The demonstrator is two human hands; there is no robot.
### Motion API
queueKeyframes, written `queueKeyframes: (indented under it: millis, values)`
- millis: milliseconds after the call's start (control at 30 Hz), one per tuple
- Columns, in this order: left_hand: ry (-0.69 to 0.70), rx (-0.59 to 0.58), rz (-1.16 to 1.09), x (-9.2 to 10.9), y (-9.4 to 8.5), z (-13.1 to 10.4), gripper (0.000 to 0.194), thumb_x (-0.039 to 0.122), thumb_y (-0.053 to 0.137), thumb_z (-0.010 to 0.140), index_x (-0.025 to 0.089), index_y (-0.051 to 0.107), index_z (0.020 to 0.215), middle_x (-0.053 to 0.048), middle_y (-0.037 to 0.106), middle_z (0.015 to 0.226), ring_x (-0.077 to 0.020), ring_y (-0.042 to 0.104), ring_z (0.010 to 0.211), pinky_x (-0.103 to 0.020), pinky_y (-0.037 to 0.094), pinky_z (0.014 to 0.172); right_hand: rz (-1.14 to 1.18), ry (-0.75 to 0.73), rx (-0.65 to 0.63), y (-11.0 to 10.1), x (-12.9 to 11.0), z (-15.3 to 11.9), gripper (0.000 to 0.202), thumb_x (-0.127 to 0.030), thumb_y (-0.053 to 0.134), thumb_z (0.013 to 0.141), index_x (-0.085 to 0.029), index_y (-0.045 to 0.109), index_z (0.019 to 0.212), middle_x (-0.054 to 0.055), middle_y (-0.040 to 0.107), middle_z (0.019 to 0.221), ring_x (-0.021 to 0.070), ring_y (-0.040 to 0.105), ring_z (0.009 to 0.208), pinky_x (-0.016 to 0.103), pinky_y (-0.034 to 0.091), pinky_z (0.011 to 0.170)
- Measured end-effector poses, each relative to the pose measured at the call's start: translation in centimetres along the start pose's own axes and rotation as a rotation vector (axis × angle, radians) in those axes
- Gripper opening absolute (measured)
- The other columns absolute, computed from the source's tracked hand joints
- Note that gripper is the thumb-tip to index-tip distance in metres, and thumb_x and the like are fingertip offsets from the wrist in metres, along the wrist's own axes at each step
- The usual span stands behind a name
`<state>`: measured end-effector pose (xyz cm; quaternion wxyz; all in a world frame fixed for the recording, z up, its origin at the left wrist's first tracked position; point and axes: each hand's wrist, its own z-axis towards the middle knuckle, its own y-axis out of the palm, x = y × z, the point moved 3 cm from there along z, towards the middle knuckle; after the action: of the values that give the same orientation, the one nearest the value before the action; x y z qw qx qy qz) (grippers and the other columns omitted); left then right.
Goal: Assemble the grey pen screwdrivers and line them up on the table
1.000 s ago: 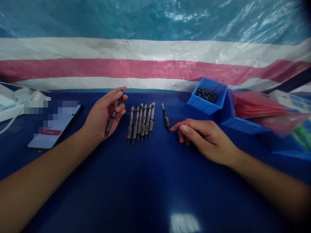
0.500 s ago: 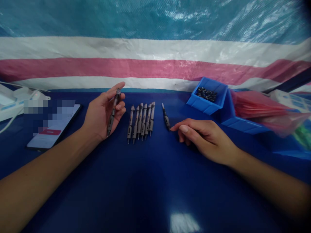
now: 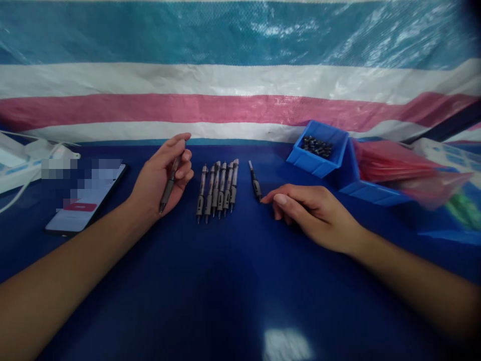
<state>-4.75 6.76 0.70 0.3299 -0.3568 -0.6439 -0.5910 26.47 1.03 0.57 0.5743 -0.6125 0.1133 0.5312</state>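
Note:
In my left hand (image 3: pixel 161 175), raised at the left, a dark-gripped pen (image 3: pixel 170 183) slants across the palm, held between thumb and fingers with its tip toward the wrist. To its right, several pens (image 3: pixel 218 190) with clear patterned barrels and grey grips lie side by side, tips toward me. Apart from that row lies a partial pen (image 3: pixel 255 181), a dark grip section with a pale thin end pointing away. My right hand (image 3: pixel 311 213) rests on the table, index fingertip at this part's near tip. Its other fingers are loosely curled, gripping nothing.
A blue bin (image 3: pixel 319 150) of small black parts stands at the back right. Beside it, another blue bin (image 3: pixel 370 191) holds red plastic bags (image 3: pixel 391 163). A phone (image 3: pixel 88 200) and a white power strip (image 3: pixel 22 165) lie at left. Striped sheeting (image 3: pixel 225 108) hangs behind the table.
The pen in my left hand has turned slightly, its tip now lower and further left. My right hand stays at the partial pen's tip. The view has shifted slightly.

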Motion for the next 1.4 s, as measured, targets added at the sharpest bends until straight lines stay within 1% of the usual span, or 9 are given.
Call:
queueKeyframes:
  millis: [267,433,767,867,1000,1133,1200,1333,1400]
  values:
    - [0.024,0.065,0.013,0.0,0.0,-0.1,0.021,0.011,0.069,0.109,0.018,0.071,0.089,0.002,0.062,0.078,-0.0051,0.038,0.049,-0.017,0.039,0.046,0.016,0.013,-0.004,0.2,0.3,0.0,0.038,-0.045,0.059,0.124,-0.019,0.086,0.120,0.000,0.078,0.083,0.0101,0.068,0.066,0.024,0.051,0.062]
    - [0.107,0.088,0.094,-0.5,-0.5,0.0,0.007,0.014,0.082,0.102,0.020,0.085,0.104,-0.003,0.073,0.095,-0.0072,0.050,0.060,-0.016,0.042,0.048,0.007,-0.001,-0.008,0.2,0.3,0.0,0.036,-0.042,0.059,0.124,-0.018,0.085,0.119,0.000,0.078,0.084,0.0107,0.070,0.069,0.024,0.052,0.064]
    - [0.174,0.088,0.161,-1.2,-0.6,0.1,0.017,0.013,0.085,0.092,0.021,0.091,0.106,-0.008,0.073,0.111,-0.0124,0.059,0.085,-0.019,0.048,0.066,-0.023,-0.033,0.001,0.4,-0.2,0.1,0.033,-0.041,0.060,0.123,-0.020,0.084,0.116,-0.001,0.078,0.084,0.0107,0.069,0.069,0.024,0.051,0.066]
    - [0.259,0.014,0.254,-1.4,-1.0,-0.1,0.023,0.017,0.084,0.094,0.025,0.091,0.114,-0.008,0.075,0.119,-0.0171,0.063,0.099,-0.024,0.050,0.075,-0.057,-0.018,0.017,0.6,-0.4,0.0,0.029,-0.039,0.063,0.122,-0.020,0.084,0.121,0.000,0.080,0.089,0.0114,0.072,0.073,0.024,0.052,0.067]
    - [0.403,-0.132,0.601,-1.1,-0.8,-1.5,0.023,0.029,0.079,0.108,0.032,0.086,0.130,-0.006,0.075,0.123,-0.0216,0.065,0.112,-0.032,0.051,0.089,-0.105,-0.049,0.012,0.9,-0.7,-0.1,0.028,-0.037,0.065,0.120,-0.018,0.083,0.127,0.002,0.081,0.093,0.0114,0.070,0.068,0.025,0.048,0.060]
    - [0.637,-0.370,1.054,0.0,1.0,-3.6,0.024,0.031,0.071,0.114,0.029,0.077,0.137,-0.005,0.072,0.117,-0.0220,0.066,0.102,-0.037,0.052,0.087,-0.136,-0.074,0.017,0.9,-0.8,-0.1,0.029,-0.037,0.065,0.120,-0.017,0.082,0.130,0.003,0.080,0.093,0.0114,0.063,0.062,0.026,0.046,0.056]
    - [0.715,-0.481,1.155,0.5,1.8,-4.3,0.028,0.029,0.072,0.113,0.028,0.073,0.141,-0.004,0.071,0.111,-0.0218,0.067,0.098,-0.037,0.054,0.086,-0.129,-0.065,0.014,0.9,-0.8,-0.2,0.029,-0.038,0.065,0.120,-0.017,0.082,0.130,0.003,0.080,0.094,0.0115,0.062,0.062,0.026,0.046,0.055]
    - [0.642,-0.649,1.250,1.3,2.3,-4.4,0.027,0.040,0.074,0.114,0.028,0.072,0.137,-0.005,0.073,0.108,-0.0231,0.070,0.094,-0.036,0.057,0.082,-0.095,-0.022,-0.008,0.8,-0.5,-0.3,0.029,-0.041,0.067,0.119,-0.019,0.082,0.132,0.003,0.079,0.093,0.0124,0.063,0.063,0.026,0.048,0.056]
    - [0.661,-0.762,1.331,1.6,2.2,-4.3,0.044,0.051,0.081,0.108,0.028,0.071,0.145,-0.010,0.077,0.122,-0.0297,0.073,0.106,-0.043,0.060,0.093,-0.083,0.000,-0.018,0.8,-0.5,-0.4,0.029,-0.042,0.068,0.118,-0.020,0.081,0.132,0.003,0.079,0.092,0.0128,0.064,0.064,0.025,0.049,0.055]
